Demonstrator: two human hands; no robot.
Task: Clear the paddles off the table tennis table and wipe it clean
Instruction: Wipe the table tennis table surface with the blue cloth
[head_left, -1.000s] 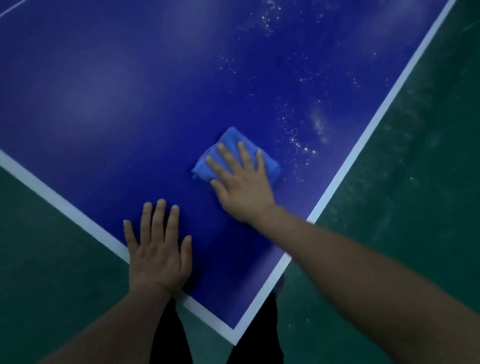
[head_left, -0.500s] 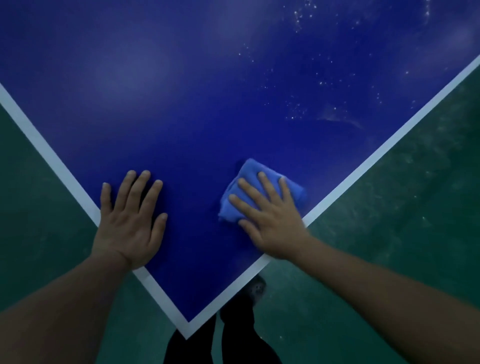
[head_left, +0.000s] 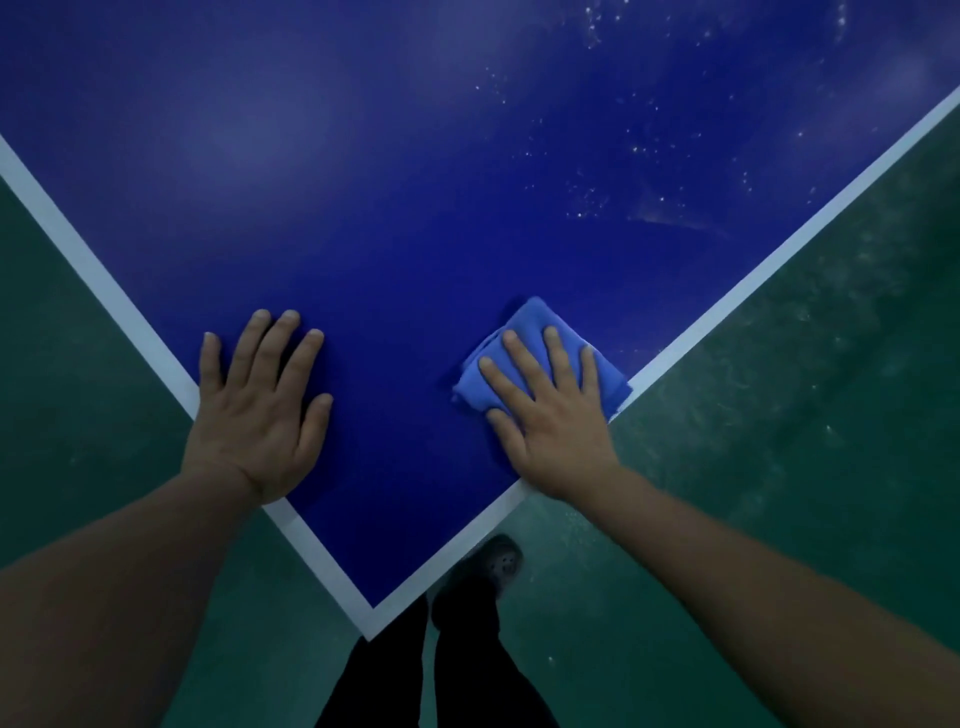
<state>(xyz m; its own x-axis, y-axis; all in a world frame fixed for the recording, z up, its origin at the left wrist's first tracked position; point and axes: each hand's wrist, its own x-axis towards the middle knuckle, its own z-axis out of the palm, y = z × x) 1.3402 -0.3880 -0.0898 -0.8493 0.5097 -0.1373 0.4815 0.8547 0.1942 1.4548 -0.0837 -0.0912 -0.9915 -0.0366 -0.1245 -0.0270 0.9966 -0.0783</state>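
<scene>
A corner of the blue table tennis table (head_left: 415, 208) points toward the person, its white edge lines (head_left: 88, 270) meeting at the near tip. The right hand (head_left: 550, 410) lies flat, fingers straight and slightly spread, pressing a folded blue cloth (head_left: 535, 322) onto the table just beside the right edge line. The cloth's long axis runs from near left to far right, roughly square to that edge, and its right corner reaches onto the white line. The left hand (head_left: 260, 410) rests palm down on the table near the left edge line, fingers straight and holding nothing. White specks (head_left: 587, 202) dot the surface at far right. Green floor (head_left: 805, 415) lies beyond both edges.
</scene>
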